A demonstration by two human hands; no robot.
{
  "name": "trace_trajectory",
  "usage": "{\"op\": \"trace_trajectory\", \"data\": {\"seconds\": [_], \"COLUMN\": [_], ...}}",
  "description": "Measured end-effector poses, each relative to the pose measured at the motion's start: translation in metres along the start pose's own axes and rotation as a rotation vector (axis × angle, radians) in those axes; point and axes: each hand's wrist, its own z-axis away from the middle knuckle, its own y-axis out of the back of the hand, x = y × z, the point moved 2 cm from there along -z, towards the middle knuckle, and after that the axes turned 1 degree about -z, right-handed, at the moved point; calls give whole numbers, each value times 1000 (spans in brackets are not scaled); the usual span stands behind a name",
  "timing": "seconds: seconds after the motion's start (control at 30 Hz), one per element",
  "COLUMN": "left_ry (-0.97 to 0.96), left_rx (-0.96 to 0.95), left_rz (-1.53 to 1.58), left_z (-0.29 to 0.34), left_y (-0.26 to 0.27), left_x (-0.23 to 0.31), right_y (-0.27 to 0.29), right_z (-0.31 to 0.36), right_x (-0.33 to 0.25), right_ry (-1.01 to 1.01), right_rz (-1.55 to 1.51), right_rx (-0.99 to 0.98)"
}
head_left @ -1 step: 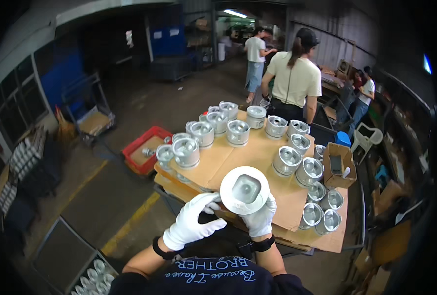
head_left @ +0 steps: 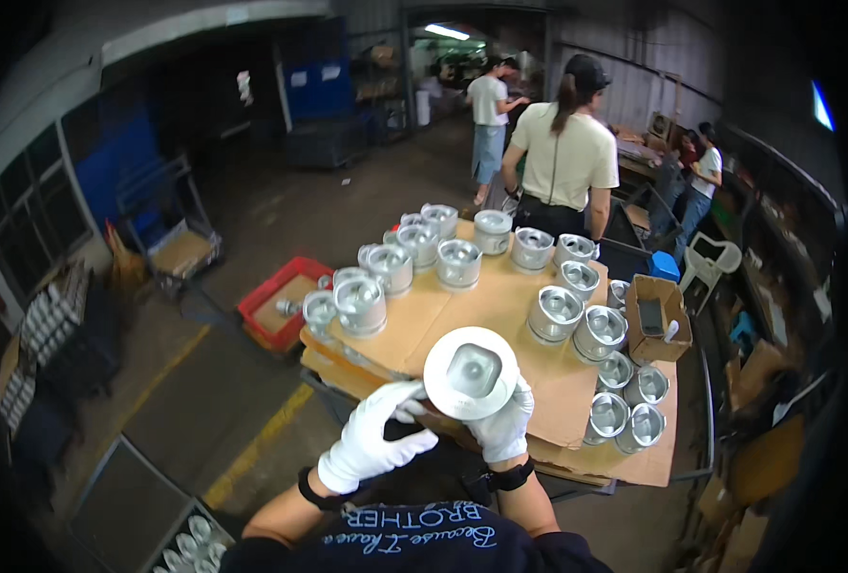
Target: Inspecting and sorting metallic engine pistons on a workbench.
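A silvery metal piston [head_left: 472,373] is held up in front of my body, its round crown with a squarish bowl facing me. My right hand [head_left: 502,427], in a white glove, is closed around its lower right side. My left hand [head_left: 378,437], gloved too, is at the piston's lower left with thumb and fingers apart. Its fingertips are close to the rim; whether they touch it I cannot tell. Several more pistons [head_left: 459,263] stand on the cardboard-covered table [head_left: 429,329], along its left, far and right sides.
An open cardboard box [head_left: 658,329] is at the table's right edge. To the left, a red crate [head_left: 286,304] holds small parts. At lower left, a tray [head_left: 187,549] contains more pistons. A person in a pale shirt [head_left: 572,158] stands beyond the table, near a white chair [head_left: 709,263].
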Motion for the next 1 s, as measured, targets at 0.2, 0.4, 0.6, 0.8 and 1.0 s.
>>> {"op": "trace_trajectory", "data": {"seconds": [0.2, 0.4, 0.6, 0.8, 1.0], "left_ry": [119, 377, 822, 535, 471], "left_rx": [-126, -86, -357, -71, 61], "left_rz": [236, 810, 1742, 2058, 2005], "left_z": [21, 48, 33, 37, 39], "left_y": [34, 81, 107, 118, 133], "left_x": [-22, -40, -71, -88, -85], "right_y": [-8, -14, -44, -59, -50], "right_z": [-26, -51, -76, -81, -63], "right_x": [44, 100, 156, 177, 165], "right_ry": [-129, -222, -60, -87, 187], "right_rz": [-40, 42, 673, 1309, 1360], "right_rx": [129, 87, -67, -318, -294]}}
